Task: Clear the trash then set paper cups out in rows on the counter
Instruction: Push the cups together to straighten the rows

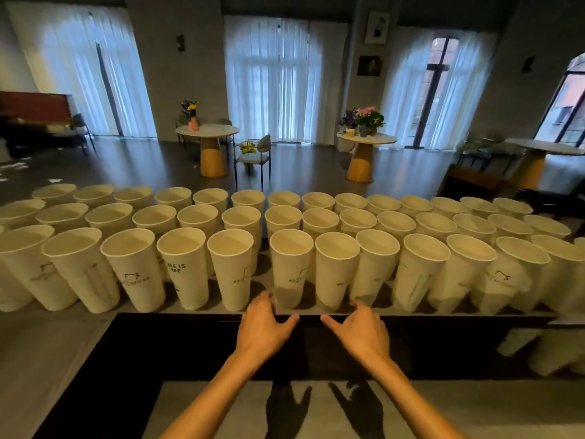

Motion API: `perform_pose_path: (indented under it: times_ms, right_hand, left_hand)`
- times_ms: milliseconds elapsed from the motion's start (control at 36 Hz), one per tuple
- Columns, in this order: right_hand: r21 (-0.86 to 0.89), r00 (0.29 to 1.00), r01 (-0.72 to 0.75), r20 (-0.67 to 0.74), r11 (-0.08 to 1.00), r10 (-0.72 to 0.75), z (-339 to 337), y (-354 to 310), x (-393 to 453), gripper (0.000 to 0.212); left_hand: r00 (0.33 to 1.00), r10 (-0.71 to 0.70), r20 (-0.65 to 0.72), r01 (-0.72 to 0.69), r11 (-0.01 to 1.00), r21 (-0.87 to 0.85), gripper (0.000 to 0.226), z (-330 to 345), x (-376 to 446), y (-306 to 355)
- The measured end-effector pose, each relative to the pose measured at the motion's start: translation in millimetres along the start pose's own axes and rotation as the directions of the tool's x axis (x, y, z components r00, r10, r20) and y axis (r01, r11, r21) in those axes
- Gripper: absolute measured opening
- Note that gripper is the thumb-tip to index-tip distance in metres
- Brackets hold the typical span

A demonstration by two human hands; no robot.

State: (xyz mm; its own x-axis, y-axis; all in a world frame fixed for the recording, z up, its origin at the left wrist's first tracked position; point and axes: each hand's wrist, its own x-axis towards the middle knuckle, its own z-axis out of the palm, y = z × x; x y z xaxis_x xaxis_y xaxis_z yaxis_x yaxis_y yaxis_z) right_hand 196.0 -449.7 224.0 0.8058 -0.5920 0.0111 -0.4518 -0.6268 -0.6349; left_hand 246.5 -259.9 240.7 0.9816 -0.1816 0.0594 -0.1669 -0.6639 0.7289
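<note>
Three long rows of tall white paper cups (291,267) with faint printed logos fill the grey worktop (47,343), rims nearly touching. Both hands sit apart at the front row's base, left hand (264,324) brushing one cup's foot, right hand (361,327) loosely curled and empty. Nudge low and gently; light cups tip easily.

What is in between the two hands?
Nothing sits between the left hand and the right hand; the head view shows only the dark counter edge there, with the front row of paper cups just beyond.
</note>
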Motion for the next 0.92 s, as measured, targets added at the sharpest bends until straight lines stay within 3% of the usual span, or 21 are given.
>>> perform_pose_path:
  times_ms: [56,194,306,556,917]
  right_hand:
    - [-0.036,1.0,0.002,0.011,0.999,-0.001,2,-2,8,0.09]
    - [0.011,0.998,0.034,0.05,0.999,-0.034,13,-5,18,0.072]
    - [-0.003,0.999,0.034,0.037,0.999,-0.034,19,-12,26,0.074]
    - [-0.05,1.0,-0.007,-0.001,0.999,0.007,21,-21,31,0.067]
    - [0.008,0.995,0.085,0.053,0.996,-0.086,18,-22,25,0.07]
  left_hand:
    - [0.999,-0.025,-0.048,0.025,1.0,-0.007,0.064,8,10,0]
    - [0.99,-0.08,-0.119,0.077,0.997,-0.027,0.094,23,27,-1]
    - [0.989,-0.081,-0.121,0.074,0.995,-0.061,0.108,29,37,-1]
    - [0.989,-0.031,-0.146,0.018,0.996,-0.09,0.095,35,49,-12]
    - [0.981,-0.072,-0.181,0.066,0.997,-0.04,0.084,31,40,-16]
